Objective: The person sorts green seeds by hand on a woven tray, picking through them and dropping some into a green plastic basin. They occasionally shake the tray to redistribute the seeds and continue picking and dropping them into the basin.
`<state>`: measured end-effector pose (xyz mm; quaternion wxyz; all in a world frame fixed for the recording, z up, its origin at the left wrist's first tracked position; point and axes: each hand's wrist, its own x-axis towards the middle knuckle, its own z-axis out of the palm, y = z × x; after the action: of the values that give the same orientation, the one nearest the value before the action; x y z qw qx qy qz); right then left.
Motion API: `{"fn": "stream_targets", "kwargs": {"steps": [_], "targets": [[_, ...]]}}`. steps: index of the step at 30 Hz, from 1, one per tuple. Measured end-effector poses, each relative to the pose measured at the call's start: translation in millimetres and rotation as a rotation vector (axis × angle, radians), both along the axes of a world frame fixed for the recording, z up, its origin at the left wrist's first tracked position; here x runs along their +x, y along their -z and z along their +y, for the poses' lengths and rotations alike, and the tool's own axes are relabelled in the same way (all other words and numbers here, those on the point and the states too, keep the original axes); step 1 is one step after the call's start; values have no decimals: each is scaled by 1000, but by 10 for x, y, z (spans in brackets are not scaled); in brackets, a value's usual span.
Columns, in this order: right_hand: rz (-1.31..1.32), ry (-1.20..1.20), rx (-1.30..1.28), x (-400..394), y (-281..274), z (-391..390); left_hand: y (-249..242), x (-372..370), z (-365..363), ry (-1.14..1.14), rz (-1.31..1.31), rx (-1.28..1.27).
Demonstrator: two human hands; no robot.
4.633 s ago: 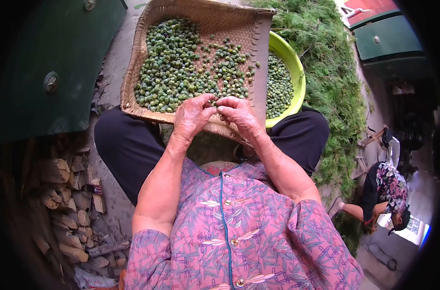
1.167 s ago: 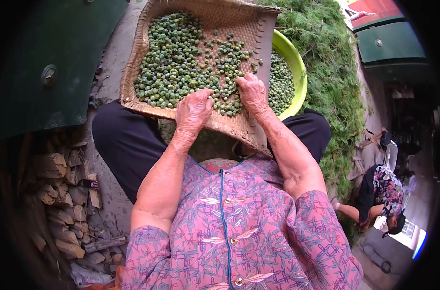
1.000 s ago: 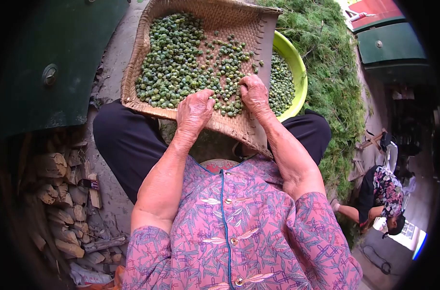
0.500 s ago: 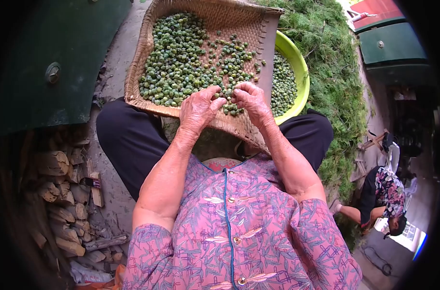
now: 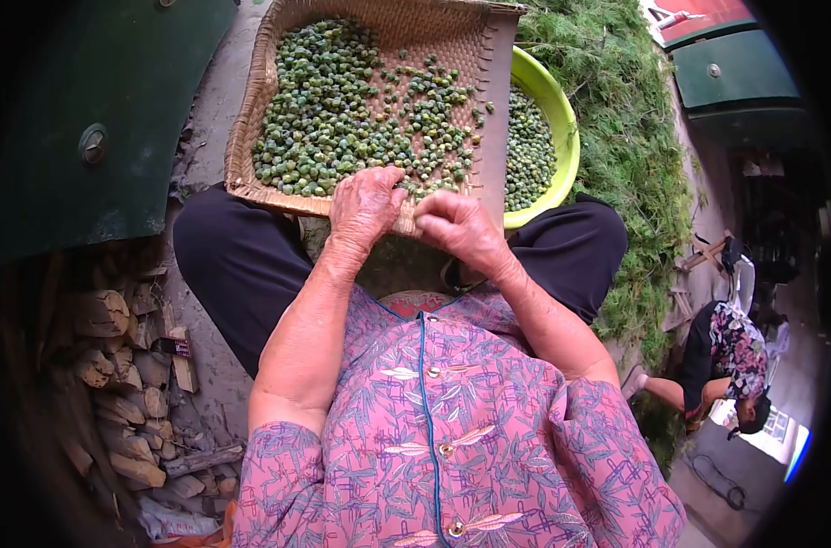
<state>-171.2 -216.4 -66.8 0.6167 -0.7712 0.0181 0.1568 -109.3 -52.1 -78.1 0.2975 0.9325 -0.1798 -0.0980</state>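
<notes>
A woven scoop-shaped basket [image 5: 244, 151] lies across my lap, holding many small round green fruits [image 5: 310, 119] heaped to the left and thinner to the right. Over its near edge, my left hand [image 5: 364, 205] is closed with fingers bent against the nearest fruits; what they grip is hidden. My right hand [image 5: 463, 228] is beside it at the same edge, thumb and fingers pinched together. Whatever is in that pinch is too small or covered to make out. Right of the basket stands a yellow-green basin [image 5: 571, 151] with more of the fruits inside.
Cut green branches [image 5: 621, 128] lie along the right. Stacked split firewood [image 5: 105, 315] is at lower left, below a dark green panel [image 5: 41, 119]. Another person [image 5: 740, 352] in a flowered top bends over at far right, near a wooden stool frame [image 5: 703, 260].
My right hand has drawn back from the fruits toward the basket's near edge, its fingers curling in. My left hand has shifted slightly left, fingers now lower over the fruits.
</notes>
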Motion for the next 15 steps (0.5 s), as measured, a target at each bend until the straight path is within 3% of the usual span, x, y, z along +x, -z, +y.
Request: {"fn": "stream_targets", "kwargs": {"steps": [4, 7, 8, 11, 15], "targets": [[-326, -388, -223, -317, 61, 68, 45, 0, -10, 54, 5, 94], [-361, -472, -255, -362, 16, 80, 72, -14, -1, 53, -28, 65], [-252, -482, -281, -349, -67, 66, 72, -17, 4, 62, -29, 68], [-198, -433, -277, -287, -123, -30, 70, -11, 1, 75, -5, 110], [-197, -146, -433, -142, -97, -265, 161, -21, 0, -14, -108, -11]]}}
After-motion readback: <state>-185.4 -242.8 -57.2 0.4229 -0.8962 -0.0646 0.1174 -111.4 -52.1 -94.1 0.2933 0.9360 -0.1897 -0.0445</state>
